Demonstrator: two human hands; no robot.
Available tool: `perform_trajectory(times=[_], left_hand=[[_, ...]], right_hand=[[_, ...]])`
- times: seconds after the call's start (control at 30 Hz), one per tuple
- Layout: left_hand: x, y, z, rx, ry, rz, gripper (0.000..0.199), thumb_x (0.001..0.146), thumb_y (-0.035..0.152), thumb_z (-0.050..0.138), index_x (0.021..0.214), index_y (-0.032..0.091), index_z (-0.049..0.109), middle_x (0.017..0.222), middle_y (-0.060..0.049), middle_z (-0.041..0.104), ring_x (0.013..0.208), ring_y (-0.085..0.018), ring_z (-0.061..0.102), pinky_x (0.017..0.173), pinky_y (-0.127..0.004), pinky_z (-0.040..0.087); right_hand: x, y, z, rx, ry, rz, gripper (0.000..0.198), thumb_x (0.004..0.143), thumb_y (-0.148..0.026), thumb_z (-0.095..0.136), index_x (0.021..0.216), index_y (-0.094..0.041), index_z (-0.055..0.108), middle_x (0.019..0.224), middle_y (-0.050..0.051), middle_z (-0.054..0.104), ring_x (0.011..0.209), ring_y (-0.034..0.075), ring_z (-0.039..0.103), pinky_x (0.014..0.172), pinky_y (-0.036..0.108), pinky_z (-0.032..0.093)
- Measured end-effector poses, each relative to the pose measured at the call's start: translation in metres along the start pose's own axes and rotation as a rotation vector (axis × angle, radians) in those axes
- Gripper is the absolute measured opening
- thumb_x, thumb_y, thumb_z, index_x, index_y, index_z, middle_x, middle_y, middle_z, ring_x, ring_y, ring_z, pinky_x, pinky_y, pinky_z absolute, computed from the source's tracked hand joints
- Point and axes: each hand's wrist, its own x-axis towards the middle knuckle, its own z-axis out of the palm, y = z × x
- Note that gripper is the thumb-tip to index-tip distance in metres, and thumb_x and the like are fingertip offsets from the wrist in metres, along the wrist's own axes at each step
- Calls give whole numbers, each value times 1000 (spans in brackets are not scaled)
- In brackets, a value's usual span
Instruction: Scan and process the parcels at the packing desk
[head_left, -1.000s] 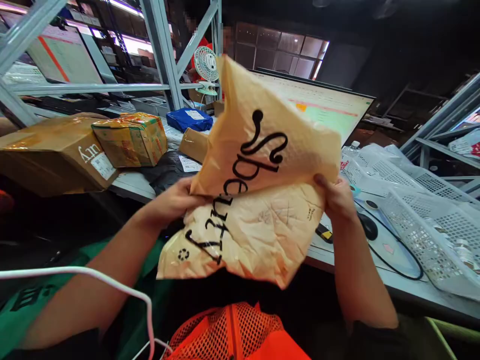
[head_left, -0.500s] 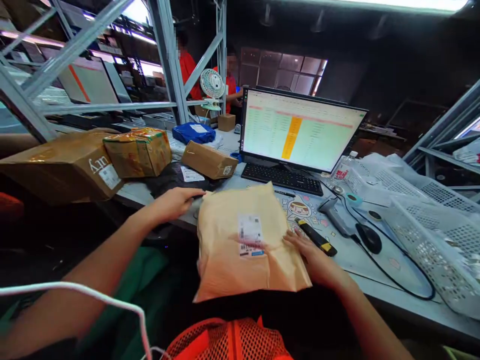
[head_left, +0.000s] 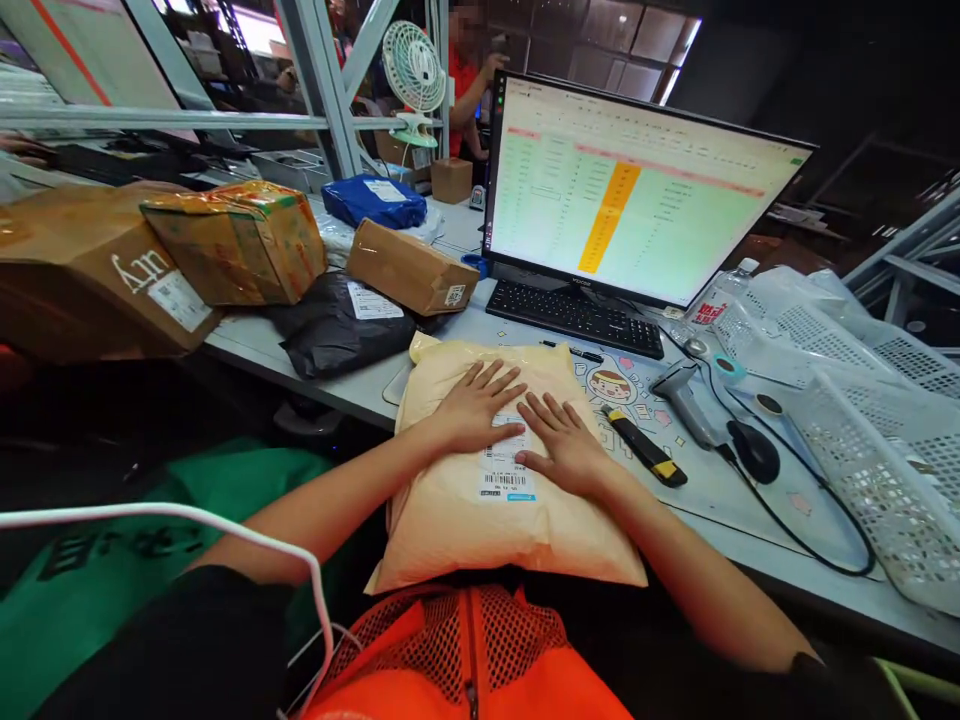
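Observation:
A plump, pale-yellow mailing bag (head_left: 465,530) lies in front of me, its near end reaching past the desk edge toward my orange vest. Flat on its upper side rests my left hand (head_left: 480,408), fingers spread. Beside it my right hand (head_left: 562,445) also lies flat with fingers apart, the thumbs close together. Between and under them shows a white shipping label (head_left: 508,485) with barcodes, partly covered. A black-and-yellow utility knife (head_left: 643,446) lies on the desk mat to the right of the bag.
Cardboard boxes (head_left: 412,268), a black parcel (head_left: 337,330) and a blue parcel (head_left: 375,203) crowd the left. A monitor (head_left: 555,190) and keyboard (head_left: 574,318) stand behind. Right are a barcode scanner (head_left: 686,405), mouse (head_left: 754,450) and white plastic baskets (head_left: 862,480). A white cable (head_left: 225,522) crosses lower left.
My left hand has come from the bag's far left corner onto its top. My right hand has slid inward from the right side. The view has shifted downward.

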Motion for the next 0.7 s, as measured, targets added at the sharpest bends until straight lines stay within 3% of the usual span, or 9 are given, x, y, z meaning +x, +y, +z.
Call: perform_trajectory(times=[0.13,0.3,0.37,0.43,0.53,0.6,0.7], left_hand=[[11,-7,-10,29,-50,-38,75,106,68,48,169,27,43,181,-6,24,170,-34,13,138,-55,3],[-7,30,-28,79,45,-100,61,109,53,50,156,15,58,176,-13,36,167,-33,23,137,-49,17],[-25,48,-29,48,40,-79,65,110,58,45,156,14,58,172,-15,44,164,-33,33,134,-47,24],[-40,59,-24,9,-36,-71,82,105,73,44,162,13,50,170,-18,46,162,-35,37,133,-48,26],[-48,59,-13,-15,-148,-106,106,96,83,50,170,9,35,177,-21,29,167,-38,22,137,-49,16],[-46,54,-7,-37,-192,-119,113,94,83,53,173,7,27,180,-20,16,170,-37,12,138,-49,9],[-42,47,-4,-72,-207,-120,118,91,84,57,174,8,21,181,-18,10,170,-37,5,138,-50,5]], right_hand=[[9,18,4,-54,-53,28,89,104,-75,48,176,-28,23,182,5,9,170,32,2,137,61,8],[7,27,-3,-45,-39,-15,86,105,-74,46,176,-30,25,183,4,10,170,31,4,138,58,10],[6,31,-3,-49,-45,-17,86,105,-73,47,176,-31,24,183,3,11,170,31,6,137,59,10],[7,34,-5,-57,-57,-8,85,105,-72,47,176,-31,24,183,3,12,170,30,6,137,58,9],[12,38,-9,-55,-59,25,83,106,-69,47,176,-30,25,183,4,11,170,29,5,138,58,7],[14,39,-12,-49,-52,39,82,107,-66,48,176,-28,25,183,5,10,171,30,5,137,58,6],[13,35,-17,-31,-39,31,79,109,-59,51,175,-23,27,183,7,10,171,31,6,137,58,5]])
